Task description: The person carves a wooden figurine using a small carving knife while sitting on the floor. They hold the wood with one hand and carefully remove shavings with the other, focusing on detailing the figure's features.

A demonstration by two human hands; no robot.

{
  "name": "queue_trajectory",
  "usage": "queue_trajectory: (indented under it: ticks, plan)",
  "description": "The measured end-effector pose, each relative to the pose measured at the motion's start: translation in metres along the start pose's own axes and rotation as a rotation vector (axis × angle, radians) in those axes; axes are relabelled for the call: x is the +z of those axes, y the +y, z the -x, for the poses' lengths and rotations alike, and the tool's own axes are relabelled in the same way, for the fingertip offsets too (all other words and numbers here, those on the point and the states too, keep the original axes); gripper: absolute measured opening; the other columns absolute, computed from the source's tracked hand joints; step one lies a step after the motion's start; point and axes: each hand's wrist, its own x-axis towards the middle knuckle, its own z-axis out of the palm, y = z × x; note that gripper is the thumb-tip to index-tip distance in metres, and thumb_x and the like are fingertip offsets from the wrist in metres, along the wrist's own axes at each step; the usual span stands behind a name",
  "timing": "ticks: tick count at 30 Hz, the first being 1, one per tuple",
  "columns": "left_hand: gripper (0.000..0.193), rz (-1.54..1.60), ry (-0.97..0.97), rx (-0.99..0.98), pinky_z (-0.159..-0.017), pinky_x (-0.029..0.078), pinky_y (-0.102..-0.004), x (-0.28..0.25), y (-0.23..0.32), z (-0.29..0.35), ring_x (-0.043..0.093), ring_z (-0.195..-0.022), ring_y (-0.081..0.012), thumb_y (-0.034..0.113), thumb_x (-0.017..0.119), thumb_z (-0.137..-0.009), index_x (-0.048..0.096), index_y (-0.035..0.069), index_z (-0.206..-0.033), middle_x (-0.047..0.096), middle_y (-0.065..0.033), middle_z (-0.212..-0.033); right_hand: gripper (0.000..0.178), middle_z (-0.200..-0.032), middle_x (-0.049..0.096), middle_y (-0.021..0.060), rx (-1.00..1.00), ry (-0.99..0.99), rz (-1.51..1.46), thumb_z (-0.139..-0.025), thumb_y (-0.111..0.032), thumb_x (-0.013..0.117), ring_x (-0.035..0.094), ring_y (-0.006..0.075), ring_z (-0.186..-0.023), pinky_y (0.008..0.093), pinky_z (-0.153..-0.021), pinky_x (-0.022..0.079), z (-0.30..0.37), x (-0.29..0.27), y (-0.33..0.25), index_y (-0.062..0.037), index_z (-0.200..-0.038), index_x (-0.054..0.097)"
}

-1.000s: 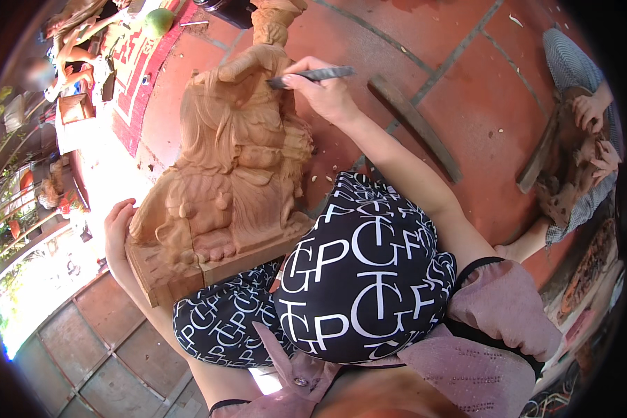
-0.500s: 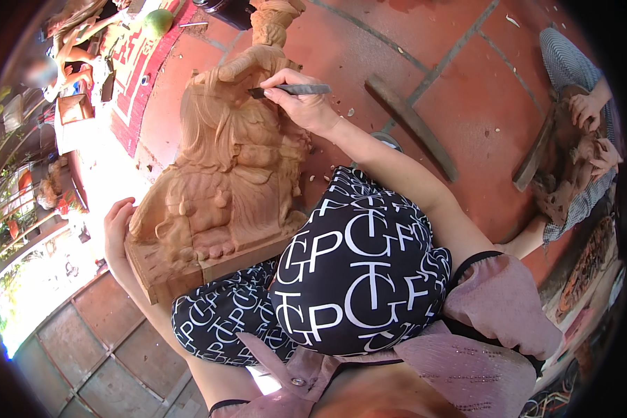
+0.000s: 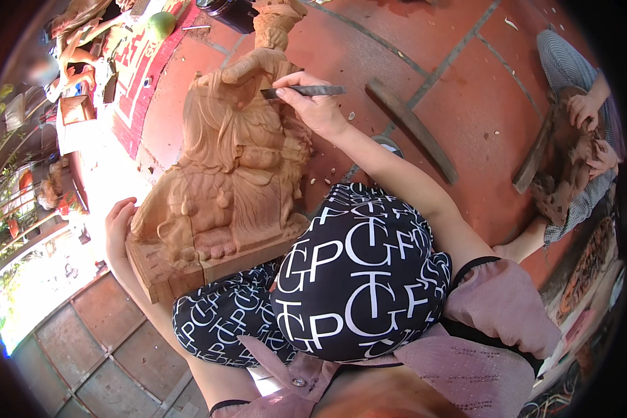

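Note:
A carved wooden statue (image 3: 209,174) of pale brown wood, with folded drapery and a blocky base, leans across my lap. In my right hand (image 3: 315,104) is a slim, flat grey carving chisel (image 3: 324,90), pinched near its dark end. That end meets the statue's upper part, just below a raised, arm-like ridge. At the statue's lower left side, my left hand (image 3: 120,221) rests against the wood beside the base, thumb side partly hidden, holding it steady. My forearm passes under the base.
A long wooden strip (image 3: 411,130) lies on the red tiled floor (image 3: 467,90), among scattered chips. At right, another person's hands (image 3: 584,111) hold a brown carved piece (image 3: 563,157). A red patterned mat (image 3: 136,104) with a green round object (image 3: 161,26) lies far left.
My right hand has shifted slightly to the right with the chisel, whose end has moved across the carved surface. My left hand and the statue are nearly unmoved.

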Motion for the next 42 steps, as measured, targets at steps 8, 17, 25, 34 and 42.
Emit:
queue_trajectory:
  ticks: [8, 17, 25, 34, 42]
  plan:
    - [0.034, 0.027, -0.017, 0.003, -0.069, 0.047, -0.0266, 0.008, 0.011, 0.010, 0.059, -0.078, -0.0176, 0.018, 0.052, -0.085, 0.052, -0.005, -0.111, 0.061, -0.0135, -0.087, 0.011, -0.079, 0.064, 0.0015, -0.025, -0.017, 0.220, -0.084, -0.010, 0.060, 0.057, 0.0080, -0.069, 0.0221, -0.061, 0.046, 0.007, -0.014, 0.017, -0.0038, -0.092, 0.064]
    - [0.033, 0.017, -0.044, 0.012, -0.069, 0.047, -0.0266, 0.005, 0.006, 0.004, 0.059, -0.077, -0.0171, 0.016, 0.052, -0.085, 0.052, -0.005, -0.111, 0.061, -0.0127, -0.087, 0.013, -0.084, 0.063, 0.0019, -0.039, -0.103, 0.048, -0.086, -0.007, 0.057, 0.057, 0.0079, -0.074, 0.0209, -0.067, 0.046, -0.008, 0.012, 0.003, -0.0031, -0.096, 0.063]
    - [0.030, 0.050, 0.000, -0.005, -0.067, 0.047, -0.0257, -0.001, 0.003, 0.014, 0.059, -0.076, -0.0167, 0.016, 0.053, -0.085, 0.054, -0.005, -0.107, 0.061, -0.0125, -0.086, 0.013, -0.083, 0.064, 0.0027, 0.088, -0.008, 0.122, -0.084, -0.006, 0.058, 0.057, 0.0081, -0.075, 0.0212, -0.068, 0.046, 0.006, -0.018, 0.024, -0.0019, -0.095, 0.064]
    - [0.030, 0.078, -0.011, 0.002, -0.066, 0.048, -0.0259, 0.004, 0.008, 0.014, 0.059, -0.075, -0.0166, 0.015, 0.053, -0.084, 0.054, -0.005, -0.107, 0.062, -0.0119, -0.085, 0.014, -0.084, 0.064, 0.0025, -0.049, -0.092, 0.216, -0.085, -0.008, 0.058, 0.057, 0.0075, -0.076, 0.0219, -0.069, 0.045, -0.001, -0.001, 0.001, -0.0035, -0.096, 0.064]
    - [0.030, 0.064, -0.023, 0.001, -0.064, 0.047, -0.0259, 0.012, 0.005, -0.003, 0.059, -0.073, -0.0164, 0.015, 0.053, -0.084, 0.054, -0.005, -0.107, 0.062, -0.0114, -0.082, 0.024, -0.098, 0.063, 0.0084, 0.225, -0.060, 0.009, -0.089, -0.012, 0.048, 0.061, 0.0139, -0.086, 0.0247, -0.077, 0.048, 0.006, -0.026, 0.002, -0.0002, -0.107, 0.059]
